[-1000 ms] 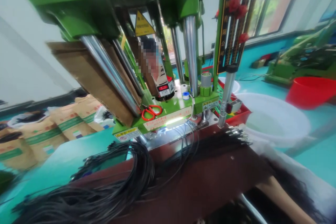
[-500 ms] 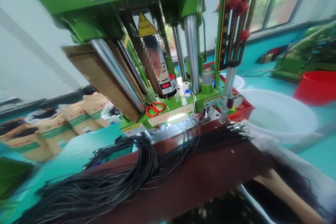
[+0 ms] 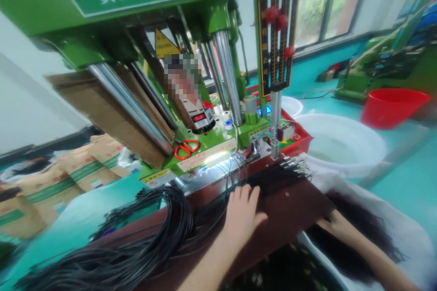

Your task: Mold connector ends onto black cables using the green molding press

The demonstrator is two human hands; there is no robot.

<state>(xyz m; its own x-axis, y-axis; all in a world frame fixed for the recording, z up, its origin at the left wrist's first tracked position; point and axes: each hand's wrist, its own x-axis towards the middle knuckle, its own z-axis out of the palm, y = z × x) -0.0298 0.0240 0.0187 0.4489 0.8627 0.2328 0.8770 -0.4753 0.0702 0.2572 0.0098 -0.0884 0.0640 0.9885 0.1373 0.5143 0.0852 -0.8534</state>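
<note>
My left hand [image 3: 243,211] rests over the black cables [image 3: 266,177] on the dark red board [image 3: 273,216], fingers spread and thumb out to the right. Near the board's right edge is my right hand [image 3: 332,223]; its fingers are hidden below that edge. A thick looped bundle of black cables [image 3: 136,241] covers the left part of the board. Silvery cable ends [image 3: 295,166] lie at the board's far right corner. Thin cables run up to the lit metal plate of the green press [image 3: 218,145].
Orange-handled scissors [image 3: 186,149] lie on the press base. A white sack [image 3: 406,236] with dark cables stands at the right, below a white tub [image 3: 344,143] and a red bucket [image 3: 392,109]. Brown paper sacks [image 3: 78,173] line the left.
My left hand has come into view over the cables. My right hand stays by the board's right edge. The view has shifted, so the press appears further left.
</note>
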